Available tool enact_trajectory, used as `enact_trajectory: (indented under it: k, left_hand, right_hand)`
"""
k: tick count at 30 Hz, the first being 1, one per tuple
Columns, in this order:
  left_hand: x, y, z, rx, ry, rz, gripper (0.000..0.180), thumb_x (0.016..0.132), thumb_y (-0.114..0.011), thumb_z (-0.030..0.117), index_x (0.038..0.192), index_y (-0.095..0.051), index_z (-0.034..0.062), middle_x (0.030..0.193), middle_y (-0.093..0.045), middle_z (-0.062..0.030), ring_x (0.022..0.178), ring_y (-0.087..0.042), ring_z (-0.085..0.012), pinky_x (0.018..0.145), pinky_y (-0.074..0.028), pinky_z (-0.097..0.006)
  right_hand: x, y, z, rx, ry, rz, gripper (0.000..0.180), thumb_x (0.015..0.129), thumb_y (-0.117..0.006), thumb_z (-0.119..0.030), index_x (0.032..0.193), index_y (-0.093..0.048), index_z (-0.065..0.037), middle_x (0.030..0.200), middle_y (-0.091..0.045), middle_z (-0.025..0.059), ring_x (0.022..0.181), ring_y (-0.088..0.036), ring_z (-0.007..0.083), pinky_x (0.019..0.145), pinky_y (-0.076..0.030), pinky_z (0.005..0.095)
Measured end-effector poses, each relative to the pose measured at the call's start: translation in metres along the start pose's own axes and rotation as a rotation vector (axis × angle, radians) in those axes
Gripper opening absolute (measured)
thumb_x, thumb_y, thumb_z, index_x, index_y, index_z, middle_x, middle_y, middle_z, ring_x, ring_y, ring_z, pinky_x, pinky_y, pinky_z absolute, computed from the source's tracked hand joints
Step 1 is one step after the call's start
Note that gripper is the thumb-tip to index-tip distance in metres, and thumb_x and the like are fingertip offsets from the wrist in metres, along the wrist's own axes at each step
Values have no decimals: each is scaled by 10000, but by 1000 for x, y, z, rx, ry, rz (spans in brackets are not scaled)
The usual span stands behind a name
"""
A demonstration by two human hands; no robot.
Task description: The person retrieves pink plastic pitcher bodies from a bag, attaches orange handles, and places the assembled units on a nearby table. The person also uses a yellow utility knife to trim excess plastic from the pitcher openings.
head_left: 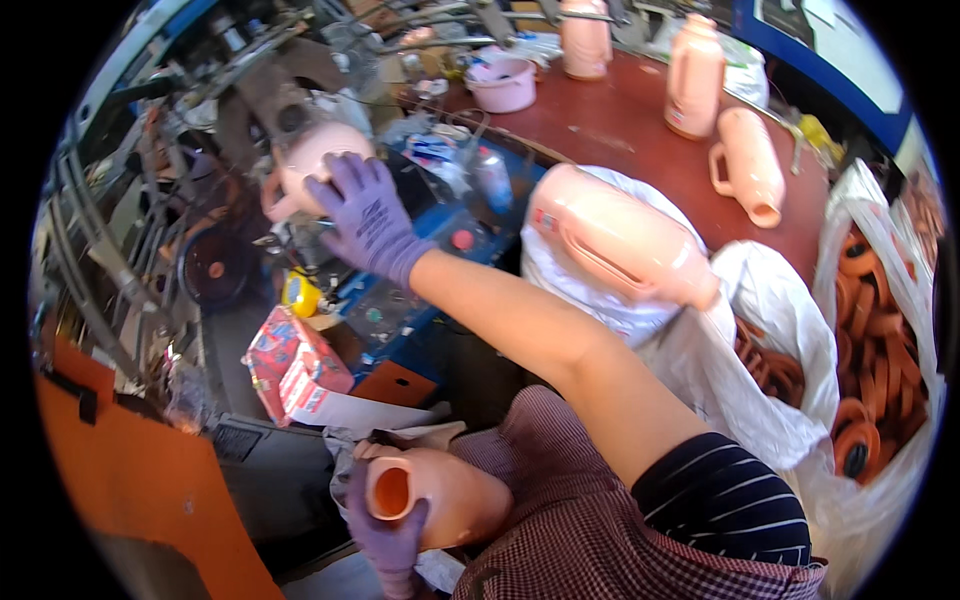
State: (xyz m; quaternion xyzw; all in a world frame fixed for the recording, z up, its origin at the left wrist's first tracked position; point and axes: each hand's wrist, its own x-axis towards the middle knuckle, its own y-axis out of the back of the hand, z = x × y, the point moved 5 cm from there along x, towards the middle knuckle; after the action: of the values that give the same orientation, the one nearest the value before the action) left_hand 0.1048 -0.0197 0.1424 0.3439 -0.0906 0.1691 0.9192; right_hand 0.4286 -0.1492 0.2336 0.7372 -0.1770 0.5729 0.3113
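My left hand [385, 535], in a purple glove, is low in front of my body. It grips a pink plastic vacuum flask shell [460, 495] near its open mouth, which shows an orange inside. The shell lies against my checked apron [590, 520]. My right arm stretches to the far left. There my right hand [370, 215], also gloved in purple, has its spread fingers curved over a second pink flask shell [325, 142]. That shell is at a machine's dark metal part [270, 95], with its handle toward the left. The hand covers part of it.
A large pink flask [620, 235] lies on a white sack [560, 270] at my right. More pink flasks [695, 75] are on the red table [600, 120], beside a pink tub [502, 85]. Bags hold orange-brown parts [875, 340]. An orange panel [150, 480] stands at left, near a carton [300, 370].
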Motion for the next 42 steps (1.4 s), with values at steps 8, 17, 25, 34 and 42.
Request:
enact_trajectory:
  k: [8,17,25,34,42]
  left_hand:
    - [23,16,5,-119,1,3,893,650,-779,146,1449,-427,-41,1345,-565,-183,1210,-563,-284,1060,-426,-392]
    - [22,-65,58,-166,-227,-117,672,582,-876,101,1153,-530,26,1066,-625,-104,993,-609,-250,896,-497,-370]
    - [6,-30,38,133,-403,64,882,607,-923,294,1315,-496,-15,1207,-611,-181,1099,-594,-364,960,-482,-470]
    - [24,-38,12,-81,-273,76,801,640,-902,265,1288,-520,-10,1149,-636,-160,1058,-631,-350,926,-505,-443]
    - [26,-49,27,-199,-232,42,966,615,-930,285,1358,-412,-52,1123,-648,-158,1049,-656,-303,917,-513,-402]
  right_hand:
    - [-239,131,-4,424,-287,-536,383,827,-714,-167,1180,-607,-62,1323,-537,198,1148,-573,374,978,-475,452]
    - [-299,199,163,-706,-342,-934,219,902,-524,-127,1084,-623,-57,930,-691,163,840,-679,354,762,-544,414]
    - [-325,189,226,-643,-329,-1369,251,899,-530,-166,969,-750,-66,1028,-735,195,995,-711,318,903,-541,424]
    - [-247,213,163,-629,-222,-1201,185,886,-624,-265,961,-665,-100,992,-638,136,980,-652,305,839,-510,448]
    - [-181,195,42,365,-254,-775,151,779,-767,-134,833,-655,-46,1050,-666,115,1012,-628,295,872,-485,392]
